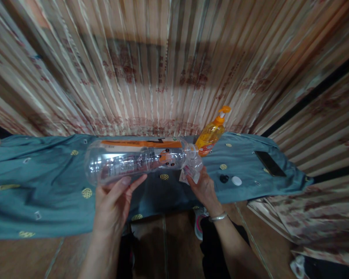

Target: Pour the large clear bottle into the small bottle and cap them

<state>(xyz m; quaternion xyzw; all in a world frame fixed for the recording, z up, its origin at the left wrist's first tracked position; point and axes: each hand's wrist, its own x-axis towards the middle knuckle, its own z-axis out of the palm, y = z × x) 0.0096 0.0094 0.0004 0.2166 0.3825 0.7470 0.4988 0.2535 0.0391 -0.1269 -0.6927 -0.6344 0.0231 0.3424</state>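
Observation:
A large clear plastic bottle (pixel 136 157) with an orange-and-white label lies sideways across the view, its neck to the right. My left hand (pixel 113 195) grips it from below near the base, thumb and forefinger along its near side. My right hand (pixel 203 188) is closed on a small, see-through plastic piece (pixel 194 167) beside the bottle's mouth; its exact kind is unclear. Whether that piece touches the mouth, I cannot tell. Just behind the neck stands an orange pump bottle (pixel 209 135) of yellow-orange liquid, appearing tilted in this view.
A teal patterned cloth (pixel 58 193) covers the long surface. Right of my right hand lie a small black object (pixel 224 178) and a white round disc (pixel 236 181). Farther right is a dark phone (pixel 270 163). Pleated curtains (pixel 151 69) hang behind and at the sides.

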